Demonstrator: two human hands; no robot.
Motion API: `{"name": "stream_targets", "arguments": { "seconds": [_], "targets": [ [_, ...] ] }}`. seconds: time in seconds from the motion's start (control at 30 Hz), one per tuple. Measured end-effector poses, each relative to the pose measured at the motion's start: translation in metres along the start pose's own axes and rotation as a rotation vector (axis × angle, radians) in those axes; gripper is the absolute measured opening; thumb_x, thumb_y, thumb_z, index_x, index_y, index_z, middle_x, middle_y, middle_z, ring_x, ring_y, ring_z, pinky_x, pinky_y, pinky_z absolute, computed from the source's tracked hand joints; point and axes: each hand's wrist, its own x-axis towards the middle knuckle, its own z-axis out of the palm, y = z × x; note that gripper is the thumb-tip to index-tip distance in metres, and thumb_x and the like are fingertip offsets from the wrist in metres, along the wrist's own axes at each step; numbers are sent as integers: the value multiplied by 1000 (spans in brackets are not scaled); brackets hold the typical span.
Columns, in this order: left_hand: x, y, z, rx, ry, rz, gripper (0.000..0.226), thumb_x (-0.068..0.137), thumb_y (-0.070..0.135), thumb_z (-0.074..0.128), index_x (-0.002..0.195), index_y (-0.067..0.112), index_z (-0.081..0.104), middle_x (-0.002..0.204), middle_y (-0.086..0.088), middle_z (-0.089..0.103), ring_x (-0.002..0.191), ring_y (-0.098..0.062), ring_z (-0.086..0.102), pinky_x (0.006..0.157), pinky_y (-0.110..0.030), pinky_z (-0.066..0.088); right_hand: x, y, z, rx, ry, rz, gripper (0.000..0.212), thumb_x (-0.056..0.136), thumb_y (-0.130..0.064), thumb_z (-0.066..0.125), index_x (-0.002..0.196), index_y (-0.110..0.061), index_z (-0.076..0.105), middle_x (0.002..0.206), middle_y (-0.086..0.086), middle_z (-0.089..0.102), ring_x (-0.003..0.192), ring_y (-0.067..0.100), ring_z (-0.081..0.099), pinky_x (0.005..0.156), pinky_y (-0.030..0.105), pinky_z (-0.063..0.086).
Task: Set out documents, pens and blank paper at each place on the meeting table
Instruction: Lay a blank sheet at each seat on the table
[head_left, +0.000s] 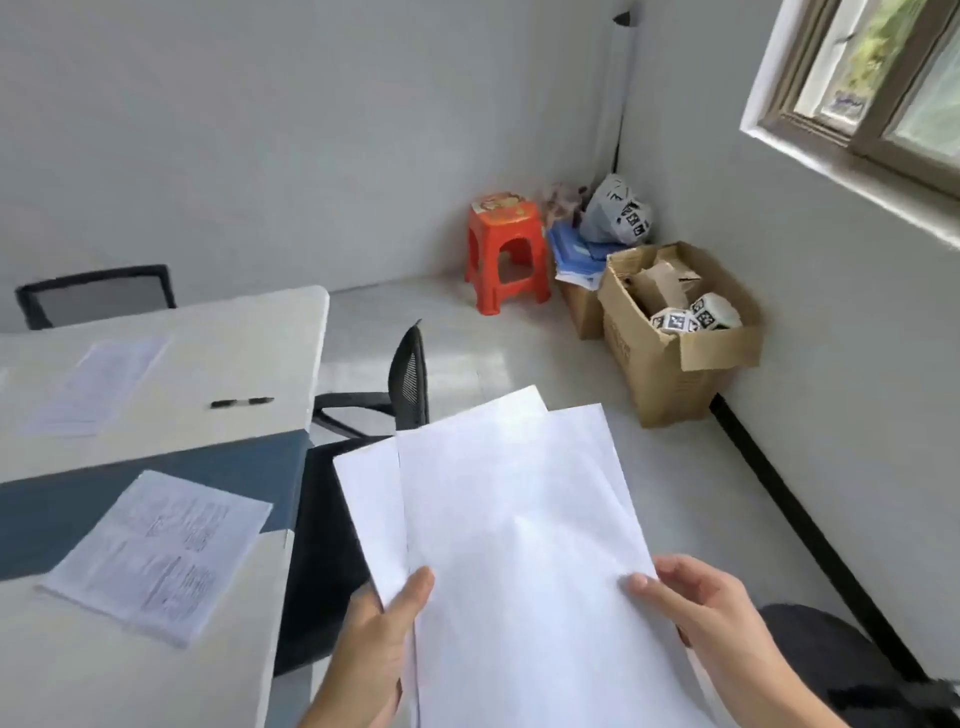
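While both hands hold them up low in the view, the blank sheets (519, 545) fan out into at least three loose layers, off the table's right edge and above the floor. The left hand (384, 639) pinches the stack's lower left, thumb pressed flat on top; its other fingers are hidden beneath the paper. The right hand (701, 608) grips the right edge, thumb on the top sheet and fingers curled behind.

To the left, the pale table (104, 675) carries a printed document (156, 551) lying askew, its upper part overlapping a dark blue band (156, 467) that crosses the tabletop. Beyond the band a black pen (241, 402) lies flat near the right edge, well apart from a second document (93, 387) further left.

A black mesh chair (410, 374) stands just beside the table's right side, another chair (98, 293) at its far end. In the far corner stand a red plastic stool (506, 249), a grey bag (615, 213) and an open cardboard box (675, 374) against the wall under a window (872, 93).
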Motion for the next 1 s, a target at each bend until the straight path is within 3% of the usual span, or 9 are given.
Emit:
{"name": "stream_targets", "arguments": {
  "seconds": [0.07, 0.17, 0.23, 0.3, 0.4, 0.53, 0.67, 0.83, 1.0],
  "targets": [
    [17, 3, -5, -49, 106, 5, 19, 86, 9, 61, 105, 10, 66, 95, -3, 78, 87, -15, 74, 69, -22, 56, 31, -10, 12, -51, -68, 31, 10, 78, 0, 75, 80, 8, 69, 61, 9, 68, 40, 9, 56, 37, 12, 37],
    [46, 11, -11, -155, 226, -11, 28, 83, 19, 64, 109, 7, 67, 101, -10, 76, 95, -27, 71, 87, -41, 52, 81, -24, 36, -147, -118, -7, 15, 74, -8, 80, 74, 4, 72, 65, 16, 69, 49, 17, 57, 46, 21, 41],
    [70, 20, -17, -235, 232, -22, 37, 81, 29, 63, 111, 8, 67, 107, -13, 74, 102, -33, 69, 97, -50, 48, 115, -41, 55, -188, -126, -38, 16, 76, -9, 79, 73, 5, 71, 58, 11, 65, 47, 15, 53, 49, 21, 40],
    [96, 34, -21, -294, 242, -29, 39, 81, 33, 61, 111, 9, 68, 109, -15, 73, 103, -35, 69, 99, -54, 46, 148, -63, 77, -221, -129, -72, 15, 80, -5, 75, 76, 8, 70, 50, 3, 61, 38, 7, 47, 39, 14, 35],
    [131, 59, -31, -314, 312, 24, 25, 89, 28, 58, 104, 13, 71, 105, -11, 75, 99, -31, 71, 98, -53, 47, 198, -96, 111, -314, -180, -153, 12, 82, -5, 74, 71, 1, 72, 49, 0, 60, 38, 5, 45, 37, 12, 33],
    [164, 90, -56, -330, 454, 108, 22, 93, 21, 56, 113, 19, 65, 109, 2, 75, 103, -18, 70, 96, -44, 48, 254, -130, 171, -446, -300, -244, 32, 85, -9, 72, 55, -11, 60, 38, -9, 47, 33, 0, 36, 36, 11, 28],
    [174, 101, -91, -327, 708, 148, 28, 94, 23, 57, 121, 21, 62, 116, 5, 71, 113, -20, 64, 103, -48, 44, 307, -145, 238, -540, -456, -220, 21, 91, -14, 67, 72, -4, 67, 50, -2, 63, 40, 8, 52, 41, 19, 42],
    [170, 92, -126, -462, 1067, 84, 21, 92, 17, 59, 110, 9, 67, 101, -7, 75, 93, -26, 69, 86, -43, 52, 385, -147, 344, -681, -648, -267, 30, 89, -20, 69, 66, -4, 61, 41, -10, 52, 34, 2, 41, 37, 14, 35],
    [161, 98, -116, -543, 1412, -107, 18, 89, 18, 64, 79, 3, 67, 66, -10, 74, 78, -28, 66, 85, -45, 50, 467, -109, 466, -891, -776, -275, 32, 86, -20, 67, 62, -2, 57, 56, 3, 51, 52, 19, 44, 50, 27, 36]
  ]
}}
